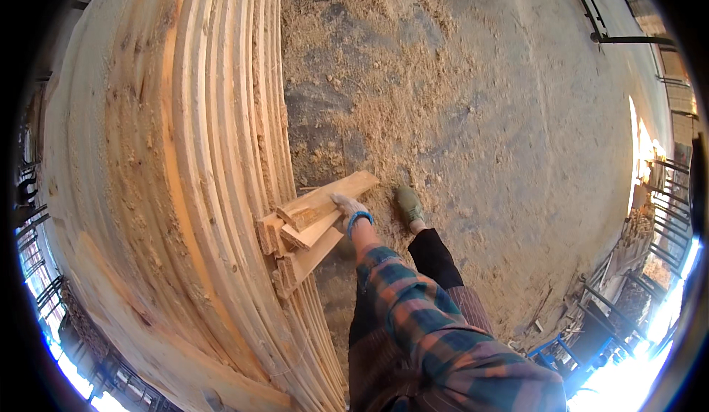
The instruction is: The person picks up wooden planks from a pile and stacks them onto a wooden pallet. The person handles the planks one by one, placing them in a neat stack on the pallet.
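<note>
Gripping a short plank (325, 199), right-hand fingers (344, 203) closed, beside stacked boards (192, 153) over sawdust-strewn floor (473, 116).

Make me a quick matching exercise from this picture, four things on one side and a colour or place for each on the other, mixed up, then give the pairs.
Things:
1. wristband
2. shoe
3. sleeve
4. short boards

Colour or place:
A. plaid of teal and orange
B. blue
C. sticking out from the side of the tall plank stack, under the gloved hand
D. green, planted on the sawdust-strewn floor

Pairs: 1-B, 2-D, 3-A, 4-C
</note>
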Motion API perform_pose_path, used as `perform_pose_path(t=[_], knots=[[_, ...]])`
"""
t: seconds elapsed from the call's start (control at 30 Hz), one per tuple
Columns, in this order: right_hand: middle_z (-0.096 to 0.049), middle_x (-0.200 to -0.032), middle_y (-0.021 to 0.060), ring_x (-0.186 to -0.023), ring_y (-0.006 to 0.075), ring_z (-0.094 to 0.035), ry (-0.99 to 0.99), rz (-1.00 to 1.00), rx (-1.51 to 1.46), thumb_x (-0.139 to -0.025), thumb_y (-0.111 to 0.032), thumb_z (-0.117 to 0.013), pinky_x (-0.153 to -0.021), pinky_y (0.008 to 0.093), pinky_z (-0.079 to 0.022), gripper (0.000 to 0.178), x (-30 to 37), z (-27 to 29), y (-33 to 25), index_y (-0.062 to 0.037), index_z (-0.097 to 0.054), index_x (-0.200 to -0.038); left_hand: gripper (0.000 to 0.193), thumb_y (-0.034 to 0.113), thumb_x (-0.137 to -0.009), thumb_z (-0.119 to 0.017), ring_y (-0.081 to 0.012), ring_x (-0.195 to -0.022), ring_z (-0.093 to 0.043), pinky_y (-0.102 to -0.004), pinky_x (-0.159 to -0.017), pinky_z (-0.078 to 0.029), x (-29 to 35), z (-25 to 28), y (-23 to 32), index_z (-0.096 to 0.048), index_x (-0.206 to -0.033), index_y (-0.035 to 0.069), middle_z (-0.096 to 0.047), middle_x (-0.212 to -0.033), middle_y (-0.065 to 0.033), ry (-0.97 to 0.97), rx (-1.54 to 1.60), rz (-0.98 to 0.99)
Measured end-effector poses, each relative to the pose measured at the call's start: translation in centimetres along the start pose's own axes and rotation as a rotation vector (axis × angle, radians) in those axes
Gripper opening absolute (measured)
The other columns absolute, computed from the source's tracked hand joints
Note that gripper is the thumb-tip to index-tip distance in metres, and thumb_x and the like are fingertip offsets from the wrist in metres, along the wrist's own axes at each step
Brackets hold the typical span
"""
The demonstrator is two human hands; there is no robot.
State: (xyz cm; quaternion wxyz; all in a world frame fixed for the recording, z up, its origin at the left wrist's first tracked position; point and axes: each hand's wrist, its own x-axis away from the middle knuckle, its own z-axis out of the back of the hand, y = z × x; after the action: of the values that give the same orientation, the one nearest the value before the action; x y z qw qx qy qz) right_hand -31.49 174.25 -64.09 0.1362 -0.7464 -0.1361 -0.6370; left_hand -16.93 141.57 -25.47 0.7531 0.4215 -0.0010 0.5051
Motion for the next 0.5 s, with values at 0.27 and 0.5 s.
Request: perform_pose_path(t=[0.27,0.5], knots=[[-0.063,-0.112,0.0102,-0.104,0.0295,-0.061,-0.098,0.042,0.084,-0.077,-0.018,-0.076,-0.092,0.048,-0.05,0.049,-6.1,1.6,1.1,-0.0101,-0.055,-0.121,0.075,0.037,-0.083,-0.068,-0.03,-0.113,-0.054,-0.0419,-0.095,-0.044,-1.3,0.7,0.0,-0.037,-0.141,0.001,-0.052,-0.13,-0.0168,-0.041,0.002,-0.016],[-0.066,-0.103,0.015,-0.091,0.0319,-0.066,-0.094,0.027,-0.231,-0.086,-0.01,-0.068,-0.082,0.0464,-0.056,0.031,-3.2,2.3,0.0,-0.0034,-0.056,-0.113,0.075,0.036,-0.084,-0.067,-0.0301,-0.115,-0.053,-0.0422,-0.097,-0.043,-1.6,1.5,0.2,-0.036,-0.142,0.001,-0.051,-0.131,-0.0168,-0.08,-0.001,-0.022]])
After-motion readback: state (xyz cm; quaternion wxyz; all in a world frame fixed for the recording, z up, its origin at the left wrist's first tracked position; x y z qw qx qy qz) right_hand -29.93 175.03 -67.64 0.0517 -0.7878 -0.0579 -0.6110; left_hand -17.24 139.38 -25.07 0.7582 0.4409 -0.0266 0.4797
